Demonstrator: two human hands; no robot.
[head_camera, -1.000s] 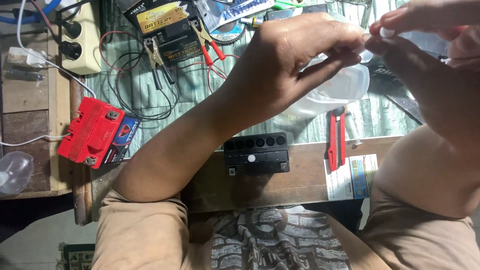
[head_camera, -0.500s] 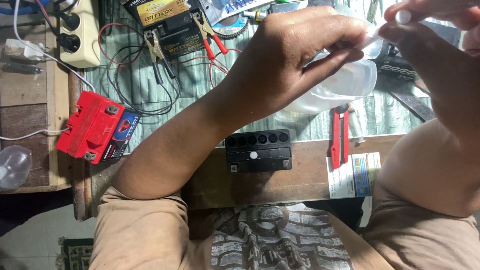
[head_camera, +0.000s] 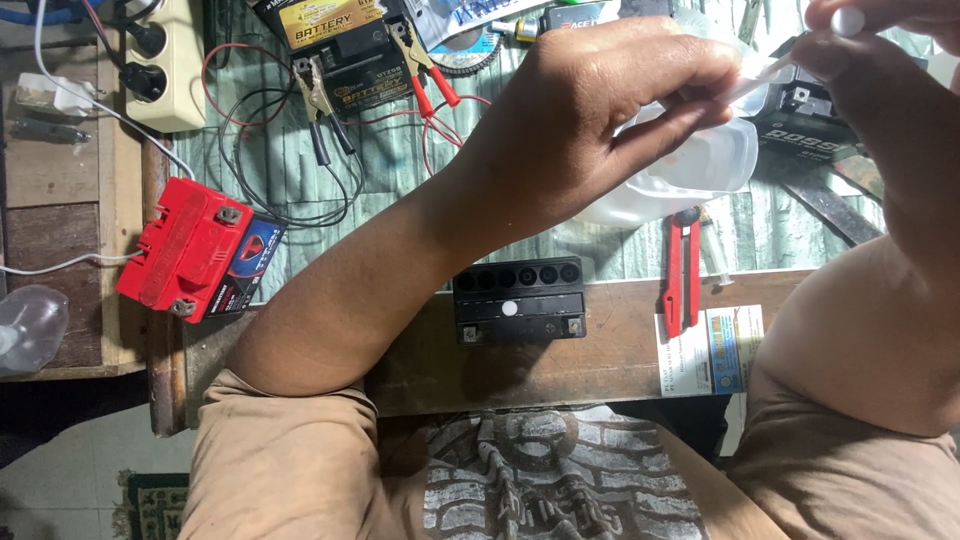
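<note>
Left hand above black-and-yellow battery box.

Battery repair workbench: batteries, clamp leads, cutter.

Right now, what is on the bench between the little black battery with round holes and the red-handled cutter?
In the head view, only bare wooden plank lies between the black battery and the red-handled cutter; nothing else sits there.

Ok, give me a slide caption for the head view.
Both hands hold a thin white tube above a black battery.
</note>
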